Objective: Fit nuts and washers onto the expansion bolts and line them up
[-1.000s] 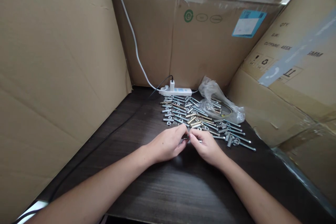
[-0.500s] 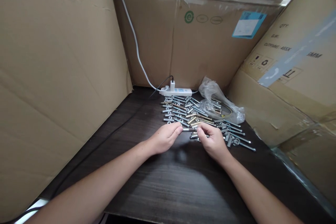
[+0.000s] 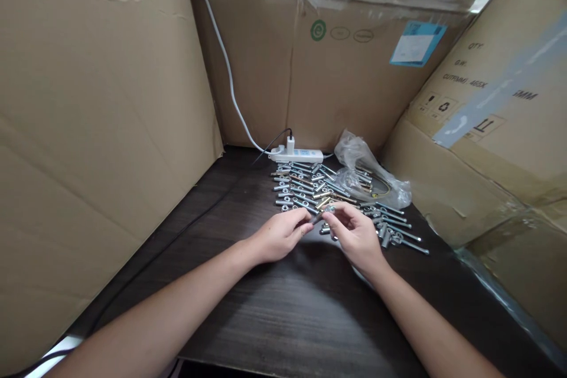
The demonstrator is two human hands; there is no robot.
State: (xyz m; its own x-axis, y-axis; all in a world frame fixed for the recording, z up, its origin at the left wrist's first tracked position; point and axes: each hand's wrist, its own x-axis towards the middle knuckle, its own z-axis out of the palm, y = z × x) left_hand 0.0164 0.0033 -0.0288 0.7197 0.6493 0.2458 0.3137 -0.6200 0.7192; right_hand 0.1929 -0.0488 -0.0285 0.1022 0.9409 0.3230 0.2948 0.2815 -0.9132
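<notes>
Holding a small metal bolt (image 3: 319, 216) between both hands just above the dark worktop (image 3: 283, 307). Left hand (image 3: 279, 235) pinches its near end with thumb and fingertips, right hand (image 3: 354, 235) grips the far end, fingers curled round it. Right behind is the pile of bolts and sleeves (image 3: 310, 186), then the clear plastic bag (image 3: 370, 174) further right, cardboard boxes (image 3: 487, 130) all around.

At two o'clock, the right cardboard box (image 3: 496, 88) reads "QTY", "G.W." and a line ending "465X … 5MM"; recycling and handling symbols stand below. At twelve o'clock, the back cardboard box (image 3: 336, 71) bears a green circled "e" mark (image 3: 318, 30); its blue label (image 3: 417, 43) is too small to read.
</notes>
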